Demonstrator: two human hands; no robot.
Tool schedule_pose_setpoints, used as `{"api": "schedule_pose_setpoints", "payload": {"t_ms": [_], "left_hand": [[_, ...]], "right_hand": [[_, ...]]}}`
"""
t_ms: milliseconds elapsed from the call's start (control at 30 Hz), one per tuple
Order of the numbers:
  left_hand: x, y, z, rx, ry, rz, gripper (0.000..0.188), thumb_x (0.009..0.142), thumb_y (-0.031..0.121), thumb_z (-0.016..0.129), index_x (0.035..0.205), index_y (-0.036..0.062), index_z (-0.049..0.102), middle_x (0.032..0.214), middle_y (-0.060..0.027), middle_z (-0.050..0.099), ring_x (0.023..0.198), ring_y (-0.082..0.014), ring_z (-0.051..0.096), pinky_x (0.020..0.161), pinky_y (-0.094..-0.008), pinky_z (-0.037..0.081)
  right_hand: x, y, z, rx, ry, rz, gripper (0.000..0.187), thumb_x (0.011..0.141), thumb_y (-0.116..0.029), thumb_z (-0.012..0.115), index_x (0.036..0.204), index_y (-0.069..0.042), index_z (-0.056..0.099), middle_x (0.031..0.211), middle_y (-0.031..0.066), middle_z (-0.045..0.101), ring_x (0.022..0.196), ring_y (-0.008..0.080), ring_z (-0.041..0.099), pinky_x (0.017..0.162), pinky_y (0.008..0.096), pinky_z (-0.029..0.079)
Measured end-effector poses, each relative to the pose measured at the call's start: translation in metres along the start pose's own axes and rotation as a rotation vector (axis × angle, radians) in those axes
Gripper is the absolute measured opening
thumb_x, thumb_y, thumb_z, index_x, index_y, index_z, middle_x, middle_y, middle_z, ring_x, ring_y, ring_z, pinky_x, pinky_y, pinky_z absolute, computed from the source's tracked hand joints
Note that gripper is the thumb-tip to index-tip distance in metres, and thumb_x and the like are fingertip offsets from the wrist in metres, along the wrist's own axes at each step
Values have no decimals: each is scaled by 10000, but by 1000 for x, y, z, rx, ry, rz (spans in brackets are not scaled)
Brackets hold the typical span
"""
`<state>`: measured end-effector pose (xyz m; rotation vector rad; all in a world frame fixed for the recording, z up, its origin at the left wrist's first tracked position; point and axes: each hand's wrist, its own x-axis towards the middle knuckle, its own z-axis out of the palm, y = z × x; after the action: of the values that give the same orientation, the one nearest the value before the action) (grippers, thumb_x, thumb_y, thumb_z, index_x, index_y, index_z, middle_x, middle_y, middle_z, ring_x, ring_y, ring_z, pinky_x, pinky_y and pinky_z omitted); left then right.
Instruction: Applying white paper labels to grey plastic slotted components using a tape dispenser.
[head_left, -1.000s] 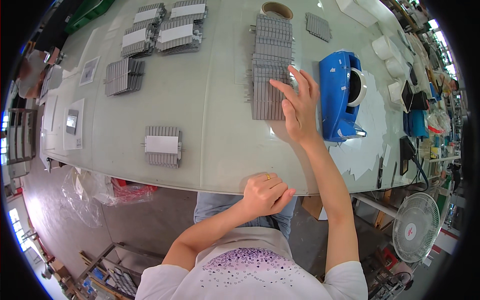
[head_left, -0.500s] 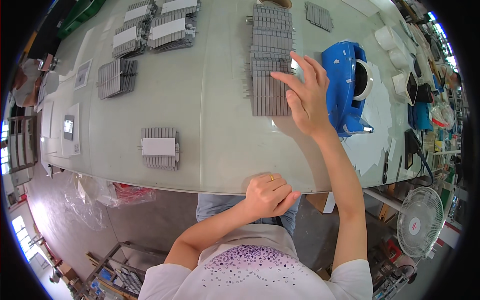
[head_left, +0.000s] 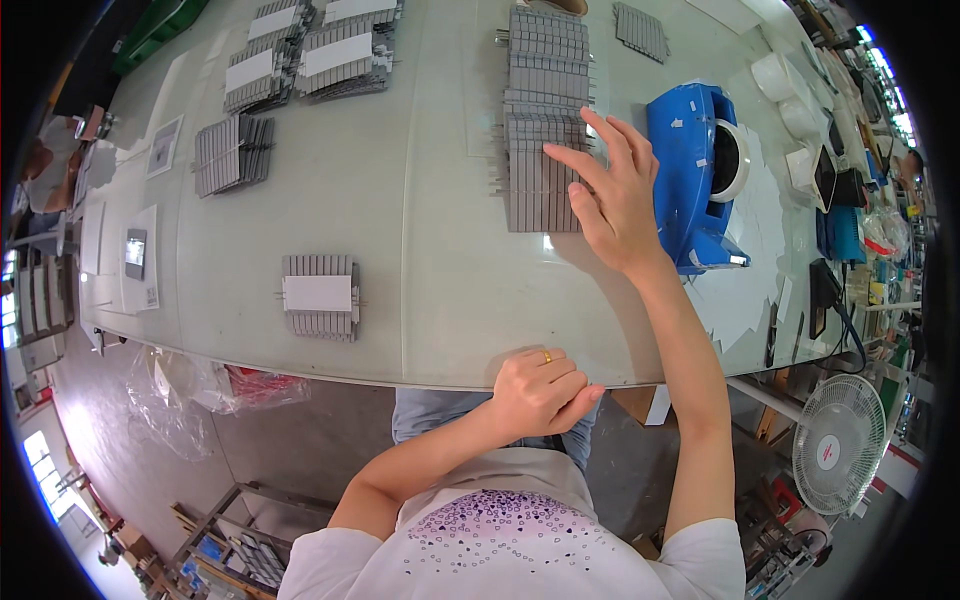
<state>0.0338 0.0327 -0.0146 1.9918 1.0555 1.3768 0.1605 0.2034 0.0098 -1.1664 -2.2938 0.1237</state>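
Rows of thin grey slotted strips [head_left: 538,190] lie overlapped in a long column across the table, right of the middle. My right hand [head_left: 618,195] is over the near right edge of that column, its fingers spread and index fingertip at the strips; whether it touches them I cannot tell. Nothing shows in its grasp. My left hand [head_left: 540,393], with a ring on one finger, rests curled at the table's front edge, thumb out, and no object is visible in it. A grey strip bundle with a white paper band [head_left: 318,293] lies to the left.
Close to the right hand stands a blue tape dispenser [head_left: 680,165] with a white roll. Several banded bundles [head_left: 340,58] lie at the far left, with an unbanded bundle [head_left: 232,157] nearer. A fan [head_left: 842,445] stands beyond the table's right front.
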Motion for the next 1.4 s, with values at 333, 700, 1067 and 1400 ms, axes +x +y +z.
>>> {"api": "schedule_pose_setpoints", "payload": {"t_ms": [333,700,1067,1400], "left_hand": [[-1,-1,1,10,-3,0,382,814,173,698,549,114,430,514,-17,349,441,-184,369,411,-317,311],[0,0,0,10,-14,1,363,820,181,695,561,109,452,522,-20,371,451,-187,390,419,-320,326],[-3,0,-4,-63,1,17,350,825,146,653,554,76,443,524,-36,374,435,-207,373,398,-334,281],[9,4,-51,122,30,-113,197,741,87,754,705,72,560,639,-44,507,569,-247,493,520,-352,396]], "right_hand": [[-1,-1,-3,1,-15,-9,367,798,-137,540,1118,-168,716,1449,81,442,1306,316,349,1090,459,219],[-18,-11,-9,8,-48,-30,337,787,-158,555,1075,-161,730,1410,99,485,1277,325,381,1068,463,243],[-53,-33,-26,25,-65,2,336,791,-178,546,1071,-137,728,1400,115,498,1258,333,405,1042,456,262],[-105,-42,-37,106,27,213,222,793,-18,650,1008,-58,690,950,83,594,823,237,587,734,325,463]]}}
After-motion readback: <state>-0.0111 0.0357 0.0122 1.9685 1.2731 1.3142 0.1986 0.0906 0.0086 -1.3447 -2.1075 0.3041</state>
